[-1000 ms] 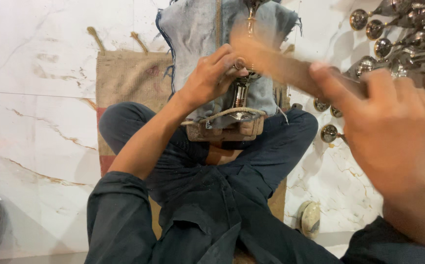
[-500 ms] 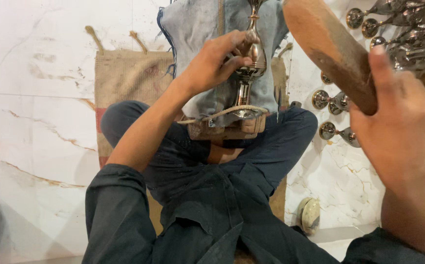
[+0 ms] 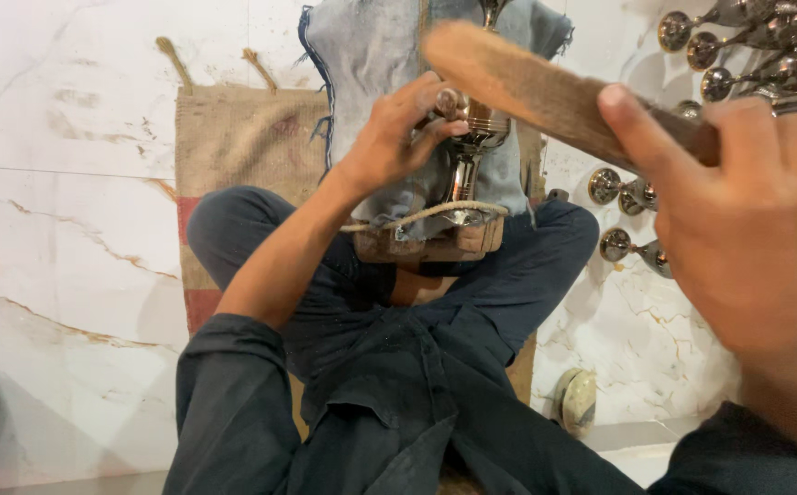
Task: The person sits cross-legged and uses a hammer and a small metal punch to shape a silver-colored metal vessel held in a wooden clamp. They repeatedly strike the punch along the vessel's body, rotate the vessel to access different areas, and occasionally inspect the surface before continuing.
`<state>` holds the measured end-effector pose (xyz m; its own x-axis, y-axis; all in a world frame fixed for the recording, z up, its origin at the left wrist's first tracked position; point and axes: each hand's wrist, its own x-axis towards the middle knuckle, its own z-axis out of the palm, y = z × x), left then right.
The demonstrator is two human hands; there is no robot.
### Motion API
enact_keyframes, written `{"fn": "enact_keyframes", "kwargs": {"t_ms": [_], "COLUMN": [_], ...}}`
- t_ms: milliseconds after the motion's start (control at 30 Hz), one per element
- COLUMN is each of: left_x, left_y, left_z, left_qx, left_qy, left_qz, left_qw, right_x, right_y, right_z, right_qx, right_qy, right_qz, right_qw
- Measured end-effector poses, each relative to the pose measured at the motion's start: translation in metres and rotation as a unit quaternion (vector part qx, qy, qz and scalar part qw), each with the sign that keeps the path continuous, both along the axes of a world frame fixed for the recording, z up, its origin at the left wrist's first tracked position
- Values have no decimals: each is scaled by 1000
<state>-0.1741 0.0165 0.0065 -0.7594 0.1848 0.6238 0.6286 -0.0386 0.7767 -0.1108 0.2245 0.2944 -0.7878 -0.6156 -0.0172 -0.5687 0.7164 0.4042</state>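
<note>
The left hand [image 3: 398, 137] is curled around the upper part of a shiny metal fitting [image 3: 467, 151], fingers and thumb pinching it near its top, while the piece stands upright on a wooden block [image 3: 435, 243] held between the person's crossed legs [image 3: 508, 275]. A loop of rope [image 3: 426, 215] runs across the block at the foot of the fitting, and a frayed blue cloth [image 3: 362, 55] lies under and behind the piece. The right hand [image 3: 747, 220] is closed in a fist-like grip on the near end of a flat wooden stick [image 3: 545, 92], whose far end is raised above and just beside the top of the fitting; the stick is blurred, so whether it touches the metal I cannot tell. To do this well, I judge that the left hand should keep the fitting steady and upright against the block, with the fingertips kept below the spot where the stick meets the metal. The right hand would do best working the flat face of the stick squarely, not its edge, so the polished surface is not marked. A row of similar shiny metal pieces [image 3: 737, 37] lies on the marble floor [image 3: 68, 183] to the right, well apart from the block, and a burlap mat [image 3: 233, 137] sits under the person.
</note>
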Motion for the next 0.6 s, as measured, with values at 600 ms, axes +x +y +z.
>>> {"fn": "enact_keyframes", "kwargs": {"t_ms": [600], "left_x": [13], "left_y": [-46], "left_z": [-50], "left_qx": [189], "left_qy": [-202], "left_qz": [212], "left_qw": [937], "right_x": [97], "right_y": [115], "right_z": [-191], "right_qx": [-376], "right_qy": [-101], "right_qz": [-353], "right_qw": [851]}}
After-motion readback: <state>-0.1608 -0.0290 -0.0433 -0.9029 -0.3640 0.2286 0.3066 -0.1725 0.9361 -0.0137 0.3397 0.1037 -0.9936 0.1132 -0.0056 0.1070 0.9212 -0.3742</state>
